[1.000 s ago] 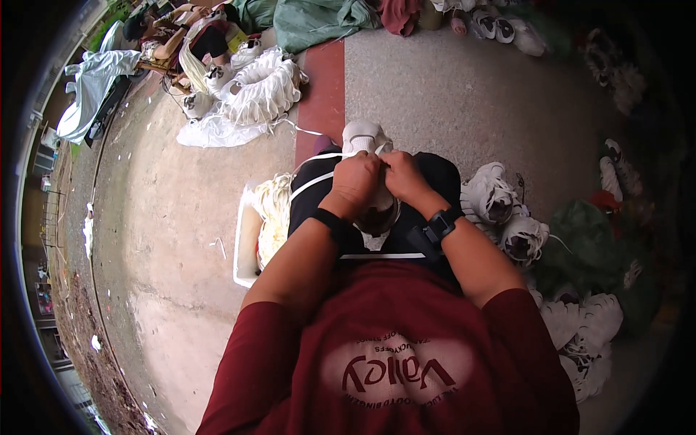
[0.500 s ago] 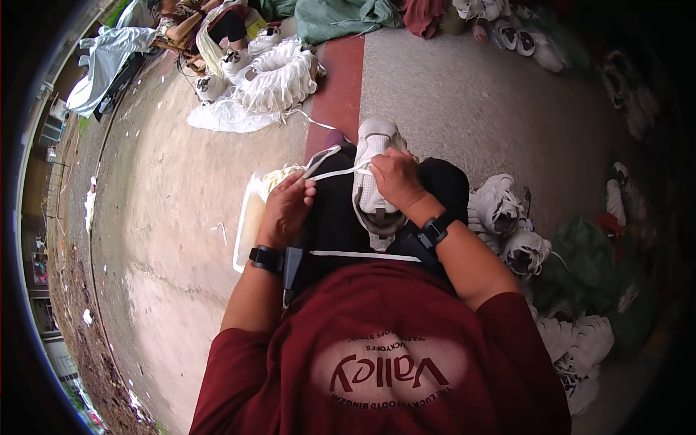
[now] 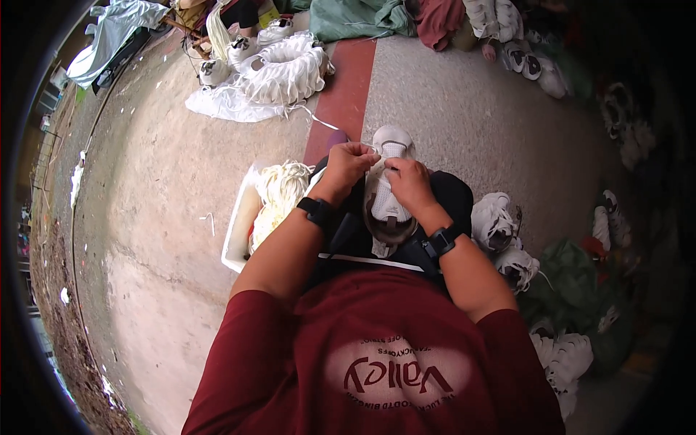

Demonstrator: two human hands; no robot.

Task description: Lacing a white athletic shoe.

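A pale grey-white sneaker [image 3: 392, 136] rests between my knees, its toe pointing away and its ankle opening toward me. At the left edge of its upper, my left hand [image 3: 350, 165] pinches a thin white shoelace [image 3: 375, 150], most of it hidden behind the fingers. My right hand [image 3: 412, 184] lies over the right side of the sneaker. Its fingers are curled in at the tongue, close to the left fingertips, and what they hold is hidden. By my left forearm, a white box [image 3: 233, 239] holds a heap of cream laces [image 3: 281, 190].
Several white sneakers [image 3: 497, 221] sit right of my knee, near a dark green sack [image 3: 573, 279]. A ring of white shoes [image 3: 286, 71] lies ahead left on white plastic [image 3: 225, 106]. A green cloth [image 3: 360, 19] lies at the far edge, near a red floor strip [image 3: 346, 90].
My left hand has moved right and forward from beside the lace box to the sneaker's edge. The lace stretched between my hands has shortened. My right hand has shifted slightly toward the heel.
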